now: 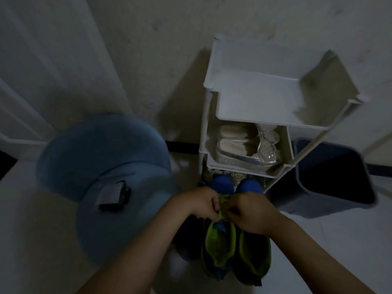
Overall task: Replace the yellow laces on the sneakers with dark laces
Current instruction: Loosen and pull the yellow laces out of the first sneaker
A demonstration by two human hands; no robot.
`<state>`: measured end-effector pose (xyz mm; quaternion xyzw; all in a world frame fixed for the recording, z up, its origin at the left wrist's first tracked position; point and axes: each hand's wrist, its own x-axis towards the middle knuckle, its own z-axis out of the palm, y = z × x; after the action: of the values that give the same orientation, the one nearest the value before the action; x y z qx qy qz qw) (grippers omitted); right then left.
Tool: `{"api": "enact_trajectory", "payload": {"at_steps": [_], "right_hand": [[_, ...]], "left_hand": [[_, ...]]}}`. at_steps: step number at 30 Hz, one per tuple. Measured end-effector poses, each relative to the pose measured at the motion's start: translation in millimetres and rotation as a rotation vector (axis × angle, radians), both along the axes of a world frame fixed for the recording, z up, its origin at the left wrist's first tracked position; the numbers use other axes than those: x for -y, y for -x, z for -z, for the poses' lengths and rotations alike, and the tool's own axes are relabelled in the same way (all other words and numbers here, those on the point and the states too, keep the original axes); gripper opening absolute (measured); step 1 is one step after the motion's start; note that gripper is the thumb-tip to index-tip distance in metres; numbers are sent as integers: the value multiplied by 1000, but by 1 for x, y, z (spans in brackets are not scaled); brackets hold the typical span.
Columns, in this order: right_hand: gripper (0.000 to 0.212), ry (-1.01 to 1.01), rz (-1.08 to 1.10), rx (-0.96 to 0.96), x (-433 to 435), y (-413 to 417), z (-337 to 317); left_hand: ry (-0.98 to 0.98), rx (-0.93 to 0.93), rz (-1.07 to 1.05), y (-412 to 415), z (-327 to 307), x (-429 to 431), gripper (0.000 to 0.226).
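Dim light, slight blur. Pair of blue sneakers [220, 240] with yellow-green lining on the floor just in front of the white shoe rack [250, 90], toes touching its lowest tier. Left hand [203, 202] and right hand [250, 211] meet over the left-side sneaker. Fingers of both are curled, pinching the yellow laces [222, 205] between them. Left of the rack: blue padded stool [101, 145] carrying a dark flat packet [113, 196]. Right of the rack: dark bin [335, 177]. Rack's middle shelf holds pale glittery shoes [244, 149].

Single head-worn wide-angle view; faces steeply down at the floor [339, 240]; sneakers [220, 240] close below.
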<state>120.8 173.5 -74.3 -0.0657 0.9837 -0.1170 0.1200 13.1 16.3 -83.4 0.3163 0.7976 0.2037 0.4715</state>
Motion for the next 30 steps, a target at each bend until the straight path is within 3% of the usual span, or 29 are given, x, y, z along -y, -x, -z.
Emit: {"api": "enact_trajectory", "payload": {"at_steps": [7,14,17,19,22,27,30], "right_hand": [[24,49,265,-51,10,-23,-20],[23,97,310,-15,14,-30,-12],[23,183,423,-109,8,-22,-19],[27,333,518,-226,8,-19,-29],[23,716,669,-357,12,-19,-43],[27,1493,887,-339,14,-21,-62],[24,1606,922,-390,3,-20,-73]], "left_hand": [[-113,-296,-46,-35,-10,13,22],[-249,-391,-158,-50,1,21,11],[-276,-424,-203,-49,8,20,7],[-265,-395,-207,-46,11,18,18],[-206,-365,-131,-40,15,16,21],[-189,-228,-118,-33,13,12,17],[-102,-126,-134,-34,1,10,20]]}}
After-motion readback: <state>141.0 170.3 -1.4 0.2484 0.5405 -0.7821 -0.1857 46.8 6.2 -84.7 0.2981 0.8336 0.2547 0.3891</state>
